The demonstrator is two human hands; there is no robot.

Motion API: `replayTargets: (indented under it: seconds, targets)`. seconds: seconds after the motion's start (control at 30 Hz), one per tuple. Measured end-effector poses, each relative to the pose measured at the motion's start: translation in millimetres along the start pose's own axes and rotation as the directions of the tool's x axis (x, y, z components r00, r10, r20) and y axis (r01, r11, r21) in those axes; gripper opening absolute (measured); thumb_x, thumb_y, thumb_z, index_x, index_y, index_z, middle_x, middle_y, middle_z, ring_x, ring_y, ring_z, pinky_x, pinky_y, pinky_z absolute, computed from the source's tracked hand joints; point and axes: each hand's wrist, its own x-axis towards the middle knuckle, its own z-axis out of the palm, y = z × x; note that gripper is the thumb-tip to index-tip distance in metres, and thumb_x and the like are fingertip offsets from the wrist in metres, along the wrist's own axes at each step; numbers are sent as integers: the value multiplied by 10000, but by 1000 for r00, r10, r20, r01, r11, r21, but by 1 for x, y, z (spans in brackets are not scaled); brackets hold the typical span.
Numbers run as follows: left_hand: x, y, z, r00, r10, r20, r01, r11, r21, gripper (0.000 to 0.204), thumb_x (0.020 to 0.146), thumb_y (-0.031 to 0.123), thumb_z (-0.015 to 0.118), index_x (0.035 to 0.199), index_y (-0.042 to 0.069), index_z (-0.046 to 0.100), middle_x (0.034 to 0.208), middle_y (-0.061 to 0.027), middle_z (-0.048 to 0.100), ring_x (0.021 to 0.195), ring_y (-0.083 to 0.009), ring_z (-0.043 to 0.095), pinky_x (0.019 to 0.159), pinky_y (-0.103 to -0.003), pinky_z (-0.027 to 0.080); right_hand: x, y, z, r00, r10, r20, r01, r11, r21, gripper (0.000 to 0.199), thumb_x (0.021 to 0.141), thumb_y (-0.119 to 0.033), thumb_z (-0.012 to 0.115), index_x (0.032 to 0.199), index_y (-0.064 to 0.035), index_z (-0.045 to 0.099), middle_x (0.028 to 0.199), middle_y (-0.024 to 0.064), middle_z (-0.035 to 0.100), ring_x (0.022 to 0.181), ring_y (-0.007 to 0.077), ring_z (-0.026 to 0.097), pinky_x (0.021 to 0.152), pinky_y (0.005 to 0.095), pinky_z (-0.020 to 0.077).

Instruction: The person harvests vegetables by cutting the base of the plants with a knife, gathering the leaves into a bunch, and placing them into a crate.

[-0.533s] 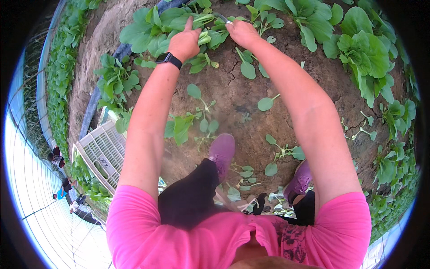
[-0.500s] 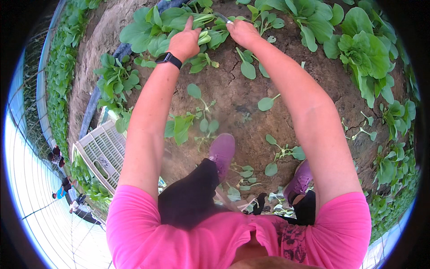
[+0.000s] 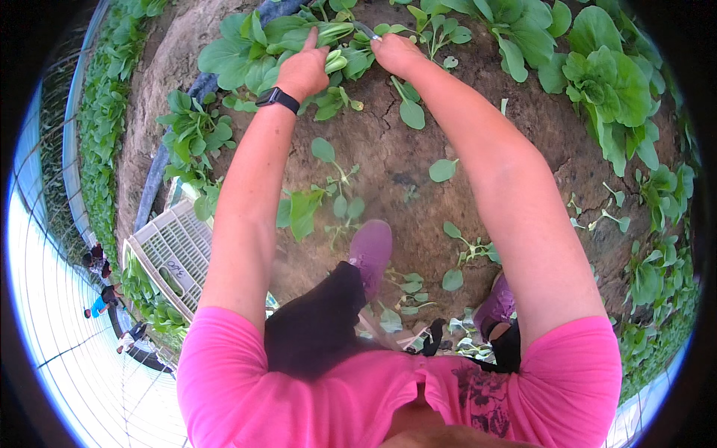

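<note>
Pale, sheer sheeting (image 3: pixel 67 299) stretched over thin, curving ribs bows along the left edge, where distant people (image 3: pixel 101 301) appear small beside a dense green crop row (image 3: pixel 101 142). Next, a smooth, dark blue strip (image 3: pixel 151 188) crosses the bare earth near a whitish, slatted crate (image 3: pixel 170 233) with a rigid grid of narrow openings. At upper centre-left, a bunch of leafy greens (image 3: pixel 235 56), with broad, rounded leaves and pale, ribbed stalks, lies low over the soil beneath the left hand (image 3: pixel 302 72) of a worker in a soft pink shirt (image 3: pixel 321 396). That hand is clamped on the bunch, its index finger stretched across the stalks and its underside hidden; a dark, square-faced watch (image 3: pixel 278 98) circles the wrist. A purple textured shoe (image 3: pixel 370 257) stands on the ground below. Just beside the stalk ends, the slim, curved metal blade (image 3: pixel 364 29) of a tool projects from the right hand (image 3: pixel 396 54), whose fingers are wrapped around its concealed handle. Loose oval leaves (image 3: pixel 443 170) dot the cracked brown soil (image 3: pixel 407 201), and at right rise crinkled, broad-leaved plants (image 3: pixel 606 89).
</note>
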Motion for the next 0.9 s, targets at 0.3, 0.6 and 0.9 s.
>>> replayTargets:
  seconds: [0.3, 0.6, 0.9]
  targets:
    - [-9, 5, 1, 998, -12, -56, 8, 997, -75, 541, 689, 30, 574, 1225, 98, 558, 1486, -132, 303, 1007, -360, 611, 848, -429, 509, -14, 3, -3, 999, 26, 37, -24, 998, -62, 451, 901, -351, 427, 1138, -15, 612, 1165, 217, 606, 1079, 378, 581, 927, 445, 455]
    - [-84, 32, -31, 967, 171, -186, -185, 981, -57, 610, 666, 7, 645, 1252, 76, 490, 1494, -21, 277, 711, -296, 644, 660, -393, 554, -105, 6, -17, 990, 45, -135, 102, 437, 893, 353, 846, -227, 663, 1140, -51, 581, 898, 85, 645, 731, 134, 618, 477, 257, 444]
    - [-168, 77, -78, 968, 236, -87, -233, 713, -661, 522, 684, -10, 664, 1192, 85, 588, 1519, -134, 239, 1358, -283, 343, 1071, -356, 352, -181, 17, -3, 988, 98, -121, 48, 549, 835, 238, 828, -117, 679, 1018, -6, 590, 789, 60, 651, 603, 87, 611, 403, 198, 391]
